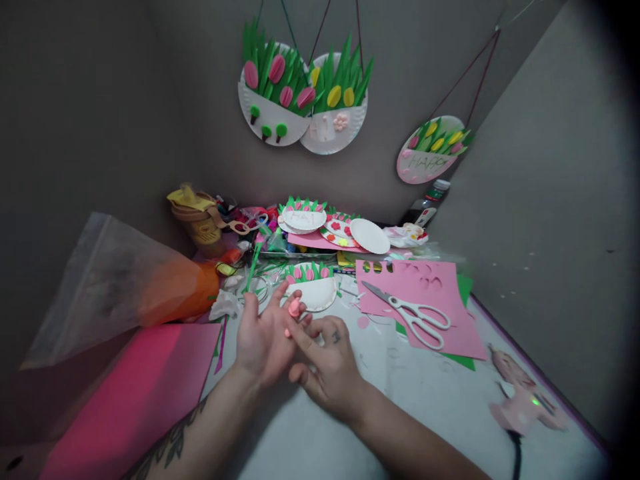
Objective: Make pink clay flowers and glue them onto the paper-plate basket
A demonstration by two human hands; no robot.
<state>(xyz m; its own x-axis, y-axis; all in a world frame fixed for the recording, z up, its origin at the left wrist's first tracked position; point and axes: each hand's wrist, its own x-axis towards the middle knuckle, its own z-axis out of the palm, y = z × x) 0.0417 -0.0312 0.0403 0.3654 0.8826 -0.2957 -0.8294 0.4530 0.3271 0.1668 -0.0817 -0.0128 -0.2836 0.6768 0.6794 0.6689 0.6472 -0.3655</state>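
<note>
My left hand point(265, 340) lies palm up with its fingers spread. On its fingers rests a lump of pink modelling clay point(295, 307), and a smaller pink clay ball point(287, 333) sits lower on the palm. My right hand point(327, 367) comes in from the right, index finger stretched out and touching the palm beside the small ball, thumb apart from it and the other fingers curled. Just beyond both hands is a cut paper plate point(320, 293) with green paper grass and pink flowers along its top.
White-handled scissors point(420, 320) lie on punched pink paper point(370, 293) at right. A plastic bag point(115, 287) with orange contents and a pink sheet point(135, 387) are at left. Behind stand a lidded cup point(200, 223), a bottle point(427, 203) and decorated plates point(304, 219); more plates point(273, 107) hang on the wall.
</note>
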